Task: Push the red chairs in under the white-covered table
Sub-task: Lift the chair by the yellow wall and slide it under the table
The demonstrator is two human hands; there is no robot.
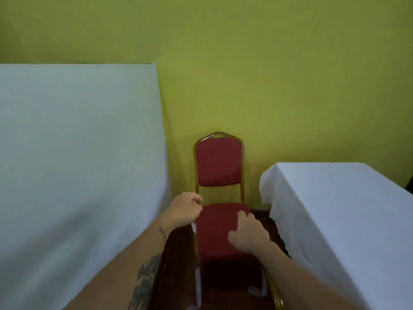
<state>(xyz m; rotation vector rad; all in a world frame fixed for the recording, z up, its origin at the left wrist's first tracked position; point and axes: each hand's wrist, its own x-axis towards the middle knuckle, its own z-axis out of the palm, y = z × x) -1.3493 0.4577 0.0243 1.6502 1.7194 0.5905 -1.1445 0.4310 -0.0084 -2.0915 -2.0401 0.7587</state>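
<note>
- Two white-covered surfaces flank me: the big counter (pixel 78 164) on my left, and a smaller white-draped counter (pixel 339 220) on my right.
- Between them one red chair (pixel 220 229) stands against the green wall (pixel 245 74), facing me, not under either counter.
- My left hand (pixel 185 211) curls its fingers at the seat's left edge by the gold frame.
- My right hand (pixel 250 233) rests on the seat, fingers loosely bent.

red chair (pixel 220 229) stands on dark floor (pixel 176 276) between two white-covered tables (pixel 78 164).
</note>
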